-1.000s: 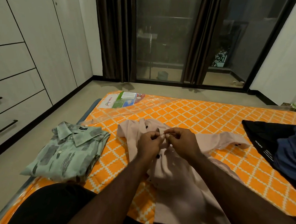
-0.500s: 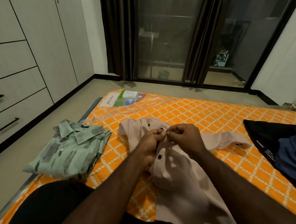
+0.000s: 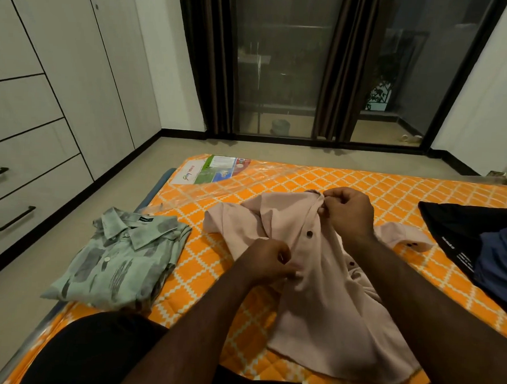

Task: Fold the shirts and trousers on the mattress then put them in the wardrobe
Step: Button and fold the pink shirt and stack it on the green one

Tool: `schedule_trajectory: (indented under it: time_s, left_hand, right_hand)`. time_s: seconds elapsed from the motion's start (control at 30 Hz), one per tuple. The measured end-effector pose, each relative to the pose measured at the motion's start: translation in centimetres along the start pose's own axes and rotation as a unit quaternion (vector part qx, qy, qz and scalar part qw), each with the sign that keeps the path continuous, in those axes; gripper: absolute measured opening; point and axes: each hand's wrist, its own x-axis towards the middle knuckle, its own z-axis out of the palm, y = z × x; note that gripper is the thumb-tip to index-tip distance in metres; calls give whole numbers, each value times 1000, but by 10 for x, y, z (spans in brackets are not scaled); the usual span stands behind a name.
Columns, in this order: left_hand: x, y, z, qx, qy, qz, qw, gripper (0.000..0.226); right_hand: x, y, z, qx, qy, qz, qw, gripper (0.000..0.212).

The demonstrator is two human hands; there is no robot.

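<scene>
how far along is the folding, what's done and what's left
Done: the green patterned shirt lies folded at the mattress edge. In hand: both hands, left hand and right hand, pinch the pink shirt along its button placket, unfolded. Left: the dark clothes piled right, and nothing is in the wardrobe.

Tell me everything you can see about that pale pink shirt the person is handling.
The pale pink shirt lies spread front-up and rumpled on the orange mattress, unfolded. It looks like soft woven cloth with dark buttons down the front and short sleeves out sideways. The right hand pinches it near the collar; the left hand grips its front lower down.
</scene>
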Motion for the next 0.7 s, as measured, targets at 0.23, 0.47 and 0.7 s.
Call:
schedule_trajectory:
  time_s: [0.23,0.47,0.7]
  left_hand:
    - [3,-6,11,24,106,-21,994,19]
    - [0,11,13,-303,150,-148,929,18]
    - [-2,8,3,-478,101,-178,854,20]
  right_hand:
    - [-18,-11,0,-205,-135,-71,967,12]
    - [-67,-23,13,-378,-349,-68,855,11]
    - [-59,-1,14,-163,-288,44,943,18]
